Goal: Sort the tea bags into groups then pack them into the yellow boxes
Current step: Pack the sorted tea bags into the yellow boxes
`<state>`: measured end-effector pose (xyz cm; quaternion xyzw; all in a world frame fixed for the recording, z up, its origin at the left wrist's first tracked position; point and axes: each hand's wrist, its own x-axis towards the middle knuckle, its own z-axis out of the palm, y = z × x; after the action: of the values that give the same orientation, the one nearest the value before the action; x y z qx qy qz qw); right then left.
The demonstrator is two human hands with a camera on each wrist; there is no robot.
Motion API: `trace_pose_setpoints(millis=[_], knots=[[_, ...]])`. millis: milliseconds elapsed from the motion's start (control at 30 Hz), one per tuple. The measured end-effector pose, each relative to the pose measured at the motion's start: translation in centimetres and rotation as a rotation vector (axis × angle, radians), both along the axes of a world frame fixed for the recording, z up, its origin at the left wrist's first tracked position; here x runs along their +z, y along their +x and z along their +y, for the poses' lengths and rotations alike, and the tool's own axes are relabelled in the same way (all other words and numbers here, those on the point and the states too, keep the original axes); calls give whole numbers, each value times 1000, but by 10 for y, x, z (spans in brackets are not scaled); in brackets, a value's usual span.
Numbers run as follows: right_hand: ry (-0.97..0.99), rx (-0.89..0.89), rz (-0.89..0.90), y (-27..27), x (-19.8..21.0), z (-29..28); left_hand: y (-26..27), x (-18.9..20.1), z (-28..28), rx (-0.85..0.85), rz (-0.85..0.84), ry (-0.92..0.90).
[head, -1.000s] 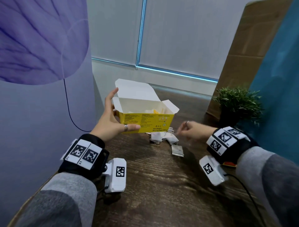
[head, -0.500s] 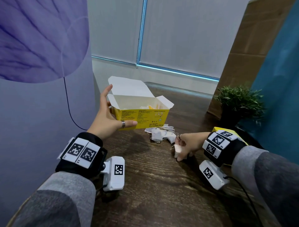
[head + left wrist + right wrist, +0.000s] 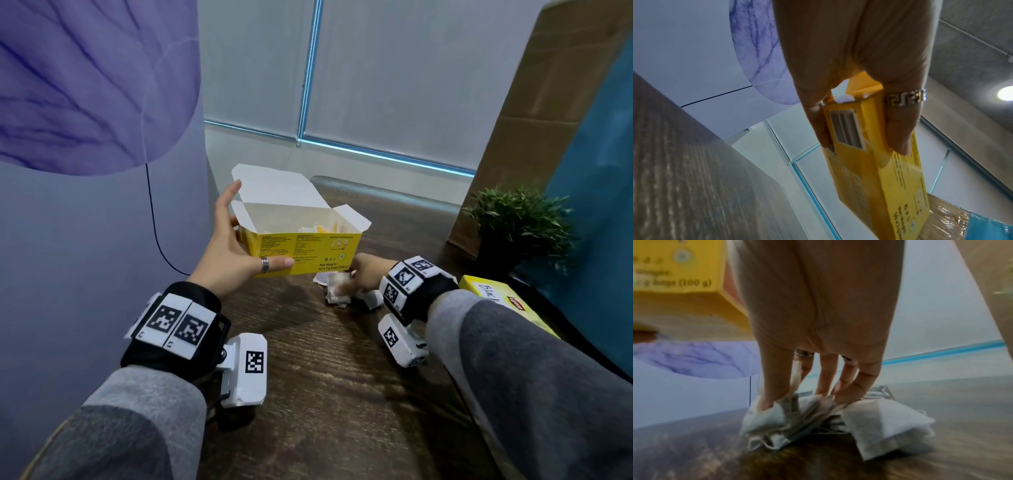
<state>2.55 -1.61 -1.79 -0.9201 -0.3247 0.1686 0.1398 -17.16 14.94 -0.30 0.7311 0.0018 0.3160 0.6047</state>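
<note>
On wooden table (image 3: 308,394), right grip (image 3: 368,275) pinches tea bags (image 3: 337,289); left grip (image 3: 233,253) holds yellow box (image 3: 308,253).

We see a dark wooden counter (image 3: 308,394) with visible grain. Near its middle, toward 1 o'clock from us, lies a small heap of white tea bags (image 3: 339,291), some with thin strings; the heap touches the wood directly. At about 3 o'clock, by the right edge, a closed yellow box (image 3: 493,294) lies flat. Farther away, near 2 o'clock, a small green plant (image 3: 520,219) stands in a dark pot.
</note>
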Motion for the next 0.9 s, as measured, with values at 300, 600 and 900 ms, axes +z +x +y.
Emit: trace_pose_setpoints(millis=[300, 600, 900], knots=[[75, 48, -117, -23, 10, -21, 1, -1, 2, -20, -8, 0], [924, -133, -295, -49, 101, -68, 3, 0, -9, -113, 48, 33], [540, 11, 312, -104, 97, -11, 2, -2, -32, -366, 101, -2]])
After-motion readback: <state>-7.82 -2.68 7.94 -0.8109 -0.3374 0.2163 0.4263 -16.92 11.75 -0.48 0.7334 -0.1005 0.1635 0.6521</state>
